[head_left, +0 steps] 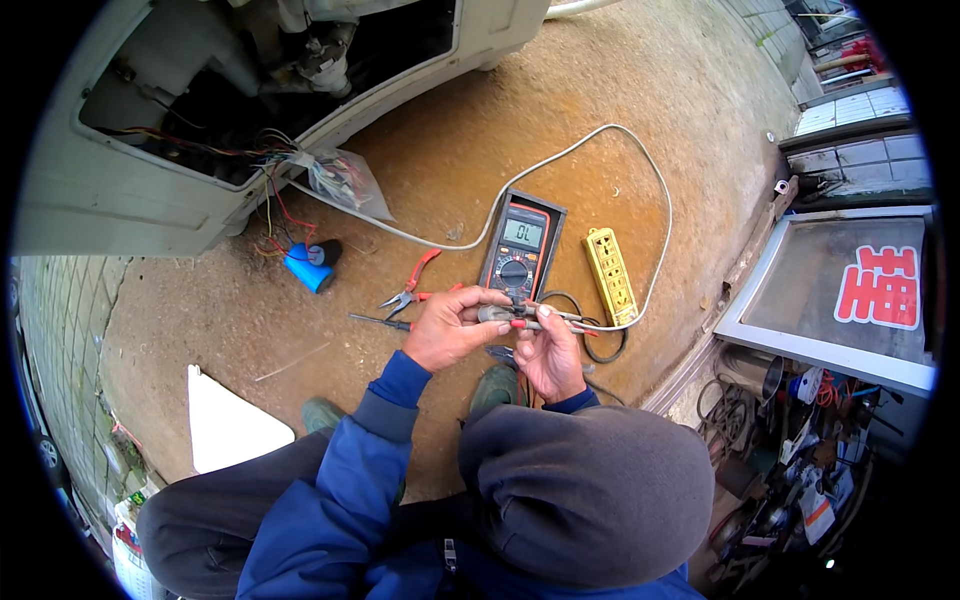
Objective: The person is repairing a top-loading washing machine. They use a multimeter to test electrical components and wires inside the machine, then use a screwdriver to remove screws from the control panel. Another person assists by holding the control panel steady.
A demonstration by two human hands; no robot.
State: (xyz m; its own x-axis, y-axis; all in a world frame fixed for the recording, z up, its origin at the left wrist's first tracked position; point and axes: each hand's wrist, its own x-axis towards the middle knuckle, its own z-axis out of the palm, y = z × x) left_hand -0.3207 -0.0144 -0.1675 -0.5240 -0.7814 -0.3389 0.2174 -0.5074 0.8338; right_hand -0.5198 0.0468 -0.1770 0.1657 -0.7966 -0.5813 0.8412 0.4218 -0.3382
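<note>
Head view: both hands are raised over the brown floor, close together, just below the meter. The left hand has its thumb and forefinger pinching a small grey piece; its exact kind is too small to tell. The right hand stands just beside it, thumb and fingers closed on slim red-marked leads; the exact contact of each fingertip cannot be told. The meter lies face up in a dark case, display lit. To its right rests a yellow power strip. A pale cable runs from beside the open cabinet, passes the case and loops around the strip toward the hands. Left of the case lie red-handled pliers and a screwdriver, the latter near the left hand. Farther left, a blue cylinder sits on the floor with thin wires at its end. A clear bag of wires rests against the cabinet.
</note>
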